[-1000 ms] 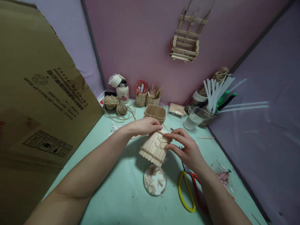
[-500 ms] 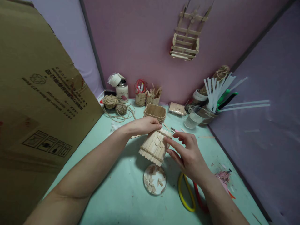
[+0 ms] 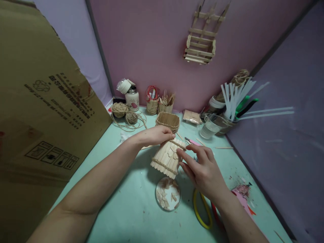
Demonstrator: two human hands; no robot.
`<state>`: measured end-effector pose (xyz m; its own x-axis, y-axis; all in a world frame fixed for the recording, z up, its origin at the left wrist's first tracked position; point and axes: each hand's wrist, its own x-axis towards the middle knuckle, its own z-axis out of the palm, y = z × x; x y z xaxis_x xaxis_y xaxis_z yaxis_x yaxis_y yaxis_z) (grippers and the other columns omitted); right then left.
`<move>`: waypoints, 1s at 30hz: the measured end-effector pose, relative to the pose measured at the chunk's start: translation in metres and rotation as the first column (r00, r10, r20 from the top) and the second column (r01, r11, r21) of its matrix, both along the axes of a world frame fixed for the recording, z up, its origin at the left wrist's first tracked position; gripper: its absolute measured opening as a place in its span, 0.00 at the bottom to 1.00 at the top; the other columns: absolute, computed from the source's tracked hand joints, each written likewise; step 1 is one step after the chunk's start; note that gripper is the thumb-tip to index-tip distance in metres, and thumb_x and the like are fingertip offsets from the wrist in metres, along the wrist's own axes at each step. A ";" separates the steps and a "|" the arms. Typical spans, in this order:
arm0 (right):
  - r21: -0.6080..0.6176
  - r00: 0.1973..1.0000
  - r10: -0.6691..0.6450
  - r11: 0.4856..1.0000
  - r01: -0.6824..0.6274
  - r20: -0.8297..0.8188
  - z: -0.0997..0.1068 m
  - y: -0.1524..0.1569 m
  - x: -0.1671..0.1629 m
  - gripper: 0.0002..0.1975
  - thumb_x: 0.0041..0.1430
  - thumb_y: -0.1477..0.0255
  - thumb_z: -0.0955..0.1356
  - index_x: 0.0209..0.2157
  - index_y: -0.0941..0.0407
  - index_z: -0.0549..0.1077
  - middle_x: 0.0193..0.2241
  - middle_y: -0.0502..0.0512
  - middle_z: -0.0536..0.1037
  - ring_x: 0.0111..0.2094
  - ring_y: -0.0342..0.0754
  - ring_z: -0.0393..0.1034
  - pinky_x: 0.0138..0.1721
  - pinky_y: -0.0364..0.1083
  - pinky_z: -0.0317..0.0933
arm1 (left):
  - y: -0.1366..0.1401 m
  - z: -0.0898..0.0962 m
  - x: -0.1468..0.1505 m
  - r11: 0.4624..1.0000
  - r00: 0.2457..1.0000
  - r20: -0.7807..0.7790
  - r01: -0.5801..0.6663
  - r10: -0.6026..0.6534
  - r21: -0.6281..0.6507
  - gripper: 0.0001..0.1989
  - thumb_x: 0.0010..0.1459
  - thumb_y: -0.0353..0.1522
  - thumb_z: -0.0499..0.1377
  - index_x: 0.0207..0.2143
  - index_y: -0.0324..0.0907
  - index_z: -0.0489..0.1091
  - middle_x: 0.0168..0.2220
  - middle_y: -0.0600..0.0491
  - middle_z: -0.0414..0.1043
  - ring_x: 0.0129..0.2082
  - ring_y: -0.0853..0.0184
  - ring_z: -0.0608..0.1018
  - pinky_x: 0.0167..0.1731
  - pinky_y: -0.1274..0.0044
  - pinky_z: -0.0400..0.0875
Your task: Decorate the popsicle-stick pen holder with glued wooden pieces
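At frame centre, the left hand point(image 3: 162, 135) pinches the top of a tilted, stick-covered container point(image 3: 165, 159), its long axis slanting toward lower left; the right hand point(image 3: 204, 167), nearer the wooden petals point(image 3: 171, 154), hovers loosely spread rightward.

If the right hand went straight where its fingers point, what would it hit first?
Likely the stick craft the left hand holds, near its petal shapes; the right hand may already touch it.

Left of the left hand's grip point(image 3: 162, 135), the cardboard box point(image 3: 50, 128) carries a recycling sign point(image 3: 42, 85), four boxed handling symbols point(image 3: 52, 155), a line ending "cm" point(image 3: 37, 93), and blurred Chinese lettering point(image 3: 72, 92).
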<state>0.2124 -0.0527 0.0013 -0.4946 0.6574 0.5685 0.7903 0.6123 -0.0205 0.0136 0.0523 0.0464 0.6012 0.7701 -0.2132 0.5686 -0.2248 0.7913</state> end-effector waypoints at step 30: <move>-0.438 0.565 -0.264 0.877 -0.196 -0.782 -0.021 0.005 0.006 0.38 0.58 0.61 0.68 0.65 0.45 0.47 0.61 0.64 0.59 0.58 0.56 0.61 0.51 0.60 0.63 | -0.014 0.004 0.001 0.994 0.977 0.211 -0.045 0.024 0.095 0.14 0.58 0.38 0.53 0.40 0.39 0.72 0.50 0.46 0.71 0.48 0.62 0.71 0.48 0.73 0.64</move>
<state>0.2182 -0.0480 -0.0199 0.0470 0.9351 0.3512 0.3099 0.3206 -0.8951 0.0143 0.0383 0.0505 0.5975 0.8019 -0.0073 0.4010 -0.2909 0.8687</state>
